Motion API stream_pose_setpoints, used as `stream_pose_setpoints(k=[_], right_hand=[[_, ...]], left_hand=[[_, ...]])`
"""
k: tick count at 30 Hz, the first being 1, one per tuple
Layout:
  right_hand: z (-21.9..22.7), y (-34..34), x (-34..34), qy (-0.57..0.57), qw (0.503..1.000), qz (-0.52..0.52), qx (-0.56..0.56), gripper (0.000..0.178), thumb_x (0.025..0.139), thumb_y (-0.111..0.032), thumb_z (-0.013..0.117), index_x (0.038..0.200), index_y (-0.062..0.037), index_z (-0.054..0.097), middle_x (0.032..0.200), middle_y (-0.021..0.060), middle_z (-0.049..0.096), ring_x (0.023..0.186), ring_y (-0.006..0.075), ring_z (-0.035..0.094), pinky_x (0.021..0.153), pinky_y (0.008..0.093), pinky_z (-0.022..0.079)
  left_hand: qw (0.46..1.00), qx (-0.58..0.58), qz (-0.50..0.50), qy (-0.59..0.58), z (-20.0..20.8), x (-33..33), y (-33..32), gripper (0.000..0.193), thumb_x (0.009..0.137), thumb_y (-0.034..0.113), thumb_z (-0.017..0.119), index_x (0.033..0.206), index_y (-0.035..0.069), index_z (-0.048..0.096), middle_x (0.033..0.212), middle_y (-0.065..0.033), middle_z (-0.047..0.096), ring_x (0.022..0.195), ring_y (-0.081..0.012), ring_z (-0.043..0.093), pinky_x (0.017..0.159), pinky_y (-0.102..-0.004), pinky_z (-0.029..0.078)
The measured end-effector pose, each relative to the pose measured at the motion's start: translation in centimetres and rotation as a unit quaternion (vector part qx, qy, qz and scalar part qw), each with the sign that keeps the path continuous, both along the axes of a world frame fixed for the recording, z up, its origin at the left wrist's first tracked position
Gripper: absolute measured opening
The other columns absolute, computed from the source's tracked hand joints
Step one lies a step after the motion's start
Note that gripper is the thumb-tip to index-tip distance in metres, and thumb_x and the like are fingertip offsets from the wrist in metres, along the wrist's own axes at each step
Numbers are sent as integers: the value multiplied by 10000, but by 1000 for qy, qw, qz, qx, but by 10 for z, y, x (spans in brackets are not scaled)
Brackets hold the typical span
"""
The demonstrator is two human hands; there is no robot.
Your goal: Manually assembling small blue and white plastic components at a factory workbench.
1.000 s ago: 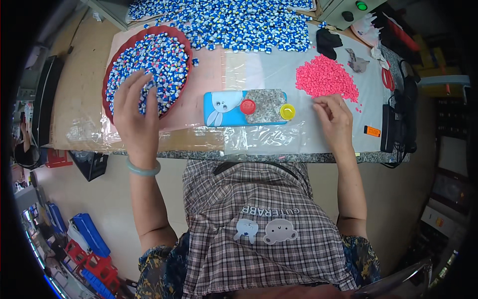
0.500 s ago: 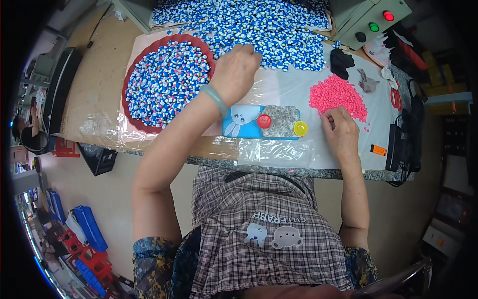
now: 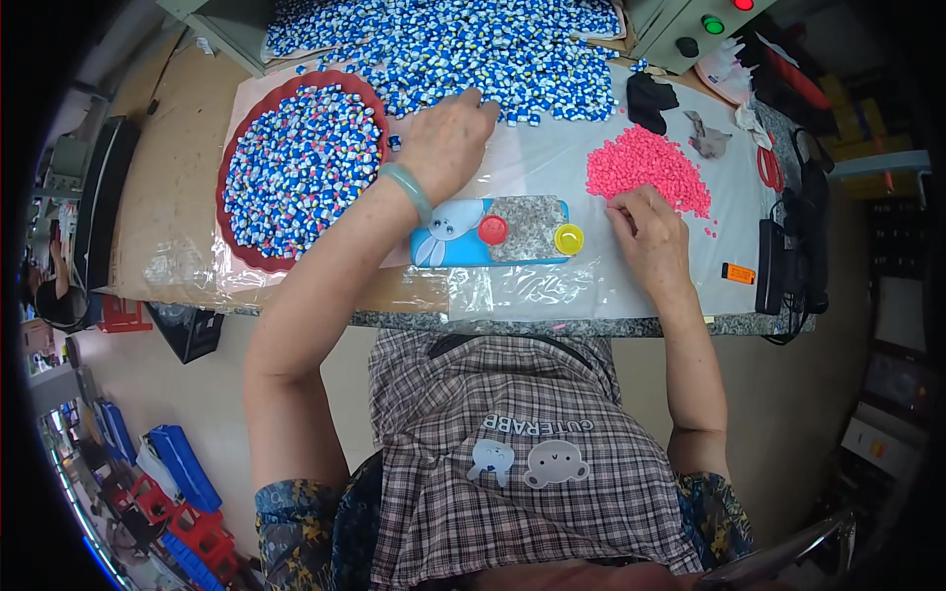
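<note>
My left hand (image 3: pixel 448 143), a pale green bangle on its wrist, is at the near edge of a wide heap of small blue-and-white pieces (image 3: pixel 503 69). Its fingers are curled together, and what they hold, if anything, is hidden. My right hand (image 3: pixel 654 241) rests by a pile of small pink pieces (image 3: pixel 650 167), thumb and fingers drawn together; anything between them is too small to make out. Between my hands lies a blue pad with a rabbit picture (image 3: pixel 451 225) and a speckled grey part. On it are a red round cap (image 3: pixel 493 230) and a yellow round cap (image 3: pixel 569 238).
A red scalloped tray (image 3: pixel 234 231) full of blue-and-white pieces stands at left. Toward the right lie a black cloth (image 3: pixel 650 101), an orange-and-black small item (image 3: pixel 739 274), and a black power strip with cables (image 3: pixel 771 261). A grey control box (image 3: pixel 680 25) stands behind.
The whole view has shifted slightly, so the table appears further left and up. Both hands stay at nearly the same places by their piles.
</note>
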State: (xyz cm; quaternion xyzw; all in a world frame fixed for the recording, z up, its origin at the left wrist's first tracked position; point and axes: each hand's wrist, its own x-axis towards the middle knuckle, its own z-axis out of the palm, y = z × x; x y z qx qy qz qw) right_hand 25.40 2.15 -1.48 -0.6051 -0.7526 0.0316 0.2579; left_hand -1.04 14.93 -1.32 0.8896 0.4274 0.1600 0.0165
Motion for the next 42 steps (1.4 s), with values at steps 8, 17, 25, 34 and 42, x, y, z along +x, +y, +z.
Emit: stream_pose_setpoints(k=[8, 17, 25, 34, 42], right_hand=[[8, 4, 3, -69, 997, 7, -39, 103, 808, -49, 724, 889, -40, 663, 849, 92, 652, 732, 301, 670, 620, 405, 529], [22, 0, 2, 72, 991, 31, -113, 71, 833, 44, 635, 843, -1, 583, 813, 74, 622, 676, 171, 640, 612, 304, 516], [20, -34, -3, 435, 871, 44, -226, 74, 893, 34, 631, 879, -17, 579, 895, 55, 636, 725, 78, 593, 620, 230, 492], [31, -56, -12, 517, 792, 63, -318, 45, 925, 12, 641, 968, 4, 651, 865, 56, 646, 660, 74, 590, 569, 207, 478], [27, -63, -23, 518, 778, 119, -336, 99, 902, 56, 657, 988, 15, 629, 878, 71, 656, 678, 83, 610, 574, 211, 502]], left_hand=[[966, -28, -23, -258, 32, -23, -26, 148, 817, 8, 623, 947, -1, 694, 911, -152, 648, 794, -305, 656, 723, -428, 535], [869, -291, -28, -400, 44, -25, -122, 172, 856, 14, 695, 1026, -16, 695, 1009, -126, 672, 824, -210, 676, 728, -298, 562], [734, -522, -40, -433, 27, -5, -164, 151, 938, 14, 646, 1072, -48, 678, 1100, -91, 661, 926, -120, 674, 780, -241, 563], [675, -580, -45, -454, 15, 9, -170, 148, 958, 34, 637, 1082, -40, 670, 1048, -59, 650, 883, -88, 647, 778, -229, 548], [648, -602, -30, -465, 12, 17, -169, 154, 963, 66, 648, 1078, -34, 666, 972, -41, 657, 857, -81, 646, 755, -225, 550]])
